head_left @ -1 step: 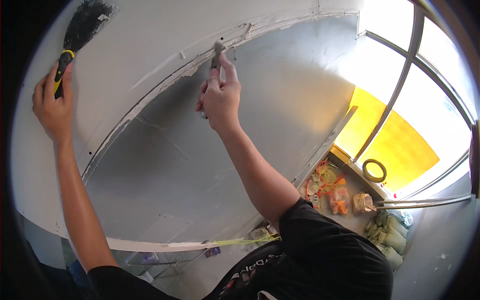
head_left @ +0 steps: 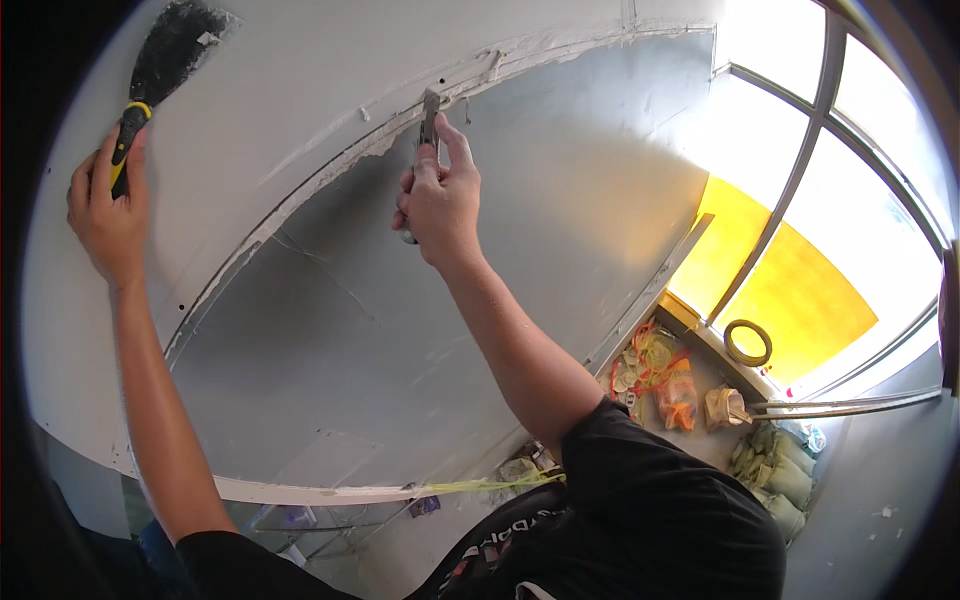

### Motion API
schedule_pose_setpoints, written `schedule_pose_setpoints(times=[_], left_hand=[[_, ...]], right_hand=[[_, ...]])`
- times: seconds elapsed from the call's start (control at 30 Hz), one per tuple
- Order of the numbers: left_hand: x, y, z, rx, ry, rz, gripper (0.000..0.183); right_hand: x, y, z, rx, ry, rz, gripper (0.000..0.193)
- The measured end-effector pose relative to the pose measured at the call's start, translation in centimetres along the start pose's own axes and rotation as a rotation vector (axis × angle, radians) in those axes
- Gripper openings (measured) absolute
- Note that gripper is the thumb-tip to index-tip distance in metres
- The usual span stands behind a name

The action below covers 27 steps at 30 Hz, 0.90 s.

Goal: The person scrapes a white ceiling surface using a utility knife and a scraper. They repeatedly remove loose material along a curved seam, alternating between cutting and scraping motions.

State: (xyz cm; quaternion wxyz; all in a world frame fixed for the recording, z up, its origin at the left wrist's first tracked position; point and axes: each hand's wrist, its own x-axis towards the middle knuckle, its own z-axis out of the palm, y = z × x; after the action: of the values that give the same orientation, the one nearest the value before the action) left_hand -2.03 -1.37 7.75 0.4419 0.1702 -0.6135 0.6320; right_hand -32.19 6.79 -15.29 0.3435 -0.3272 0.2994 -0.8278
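My left hand (head_left: 108,215) is closed round the black and yellow handle of a putty knife (head_left: 128,130). Its wide dark blade lies against the pale surface at the upper left, with a small white scrap of filler on it. My right hand (head_left: 445,200) grips a slim grey metal utility knife (head_left: 430,118), thumb and forefinger along its body. The knife's tip is at the rough, curved seam (head_left: 345,155) between the pale upper surface and the grey recessed panel (head_left: 420,380). White filler is smeared along this seam, its edge ragged. White dust coats my right fingers.
A large window frame (head_left: 790,200) with a yellow sheet (head_left: 800,275) stands at the right. Below it are a roll of tape (head_left: 748,342), an orange bag (head_left: 678,395), a beige container (head_left: 724,407) and stacked green sacks (head_left: 785,470). A yellow-green strip (head_left: 490,483) hangs by the panel's lower edge.
The utility knife's tip has shifted slightly down and left along the seam, with the right hand's fingers a little lower. The left hand and putty knife have barely moved.
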Motion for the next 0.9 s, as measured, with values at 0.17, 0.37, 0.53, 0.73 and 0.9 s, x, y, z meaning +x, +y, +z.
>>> schedule_pose_setpoints(times=[0.17,0.37,0.53,0.73,0.9], left_hand=[[-0.8,0.6,0.1,-0.018,-0.001,-0.041,0.029],[0.4,2.7,-0.7,-0.029,-0.009,-0.022,0.028],[0.0,1.8,-0.6,-0.038,-0.006,0.01,0.029],[-0.2,1.2,-0.1,-0.02,0.002,0.015,0.029],[-0.8,-0.1,0.2,-0.026,-0.01,0.054,0.03]], right_hand=[[1.7,-3.0,-4.9,-0.076,0.015,-0.009,0.044],[7.3,-3.0,-8.9,-0.08,0.123,-0.192,0.041],[8.1,-1.9,-8.7,-0.161,0.08,-0.155,0.038],[9.2,-1.0,-9.5,-0.147,0.039,-0.215,0.038],[9.5,-0.8,-9.8,-0.146,0.003,-0.244,0.039]])
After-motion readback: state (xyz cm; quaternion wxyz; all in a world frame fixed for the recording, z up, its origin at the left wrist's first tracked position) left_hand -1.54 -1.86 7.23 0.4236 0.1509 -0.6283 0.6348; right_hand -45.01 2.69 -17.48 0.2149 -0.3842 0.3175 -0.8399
